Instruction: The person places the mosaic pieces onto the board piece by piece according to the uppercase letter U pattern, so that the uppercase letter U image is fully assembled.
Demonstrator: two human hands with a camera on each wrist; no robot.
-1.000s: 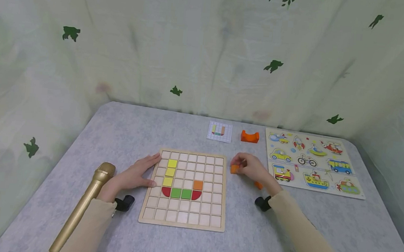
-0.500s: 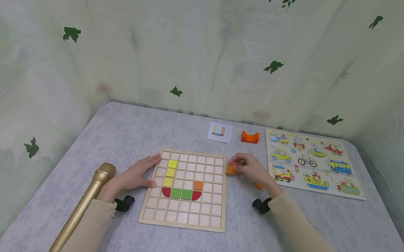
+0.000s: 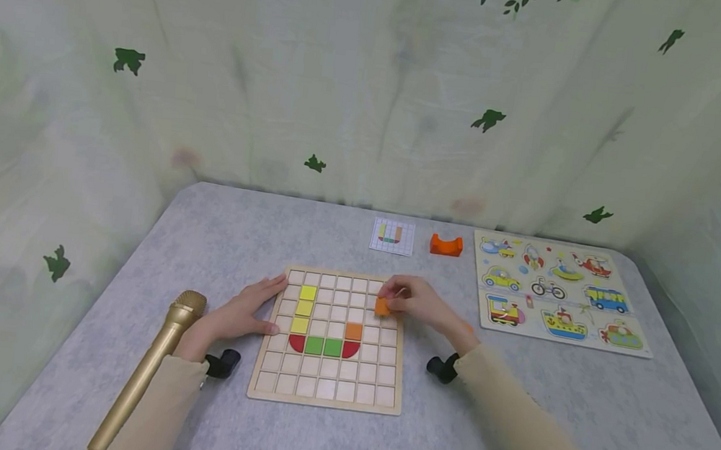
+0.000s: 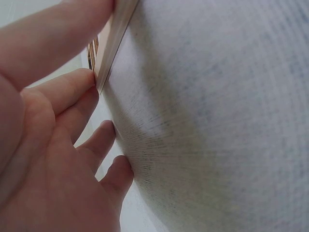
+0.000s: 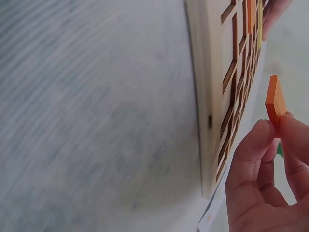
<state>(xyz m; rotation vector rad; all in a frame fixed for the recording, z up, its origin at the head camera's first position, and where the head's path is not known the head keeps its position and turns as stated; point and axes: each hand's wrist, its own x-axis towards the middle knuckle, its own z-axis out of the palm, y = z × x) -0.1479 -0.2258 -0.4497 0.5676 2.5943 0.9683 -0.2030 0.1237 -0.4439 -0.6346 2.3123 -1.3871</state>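
Note:
A wooden grid board (image 3: 325,388) lies flat on the table, with three yellow square tiles (image 3: 303,308), two green square tiles (image 3: 323,346), two red rounded tiles (image 3: 351,349) and an orange square tile (image 3: 353,331) set in its cells. My right hand (image 3: 418,301) pinches another orange square tile (image 5: 275,99) between thumb and fingertips, held just above the board's upper right cells. My left hand (image 3: 241,313) rests against the board's left edge, thumb and fingertips touching the frame, fingers nearly straight (image 4: 72,92).
Behind the board lies a small printed pattern card (image 3: 392,236), beside an orange curved block (image 3: 446,245). A vehicle picture puzzle (image 3: 556,291) lies at the right. A gold microphone (image 3: 147,371) lies by my left forearm. Another orange piece (image 3: 468,327) is mostly hidden by my right wrist.
My right hand has carried the orange tile leftward, from beside the board's right edge to over its upper right cells. The left hand has stayed still.

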